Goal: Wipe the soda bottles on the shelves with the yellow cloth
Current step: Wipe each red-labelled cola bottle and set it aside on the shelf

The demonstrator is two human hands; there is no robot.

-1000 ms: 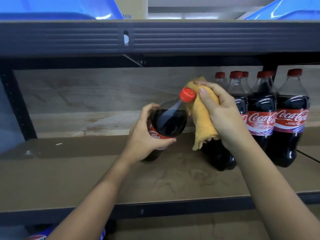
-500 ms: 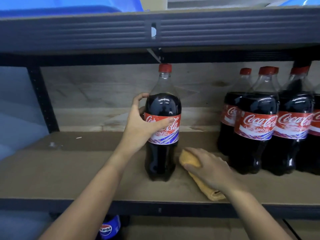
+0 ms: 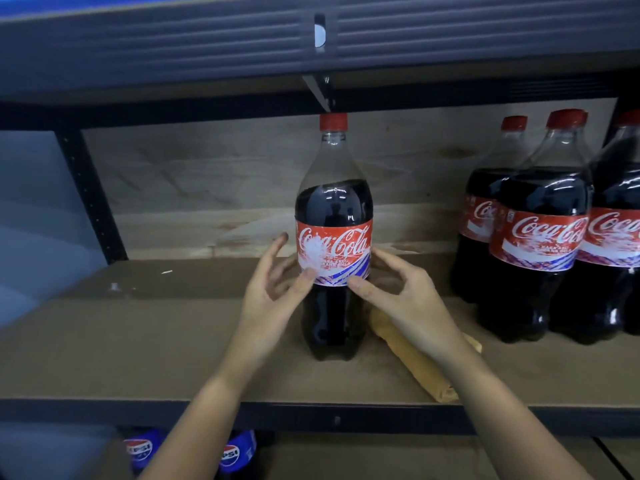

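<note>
Fingers (image 3: 363,285) of both hands lie loosely spread against the label of the upright bottle (image 3: 334,237), neither the left hand (image 3: 273,292) nor the right hand (image 3: 412,299) gripping. The yellow cloth (image 3: 415,362) lies on the shelf (image 3: 138,358) beside it. This bottle seems finished; the bottles at right (image 3: 540,237) probably remain.

Both my forearms reach forward. My left hand (image 3: 273,289) and right hand (image 3: 401,292) flank the cola bottle (image 3: 334,237), fingers loosely spread, thumbs touching its label's lower edge, neither one gripping.

Left hand (image 3: 273,299) and right hand (image 3: 401,299) flank the upright Coca-Cola bottle (image 3: 334,237), thumbs touching its label; yellow cloth (image 3: 415,362) lies right of the bottle.
</note>
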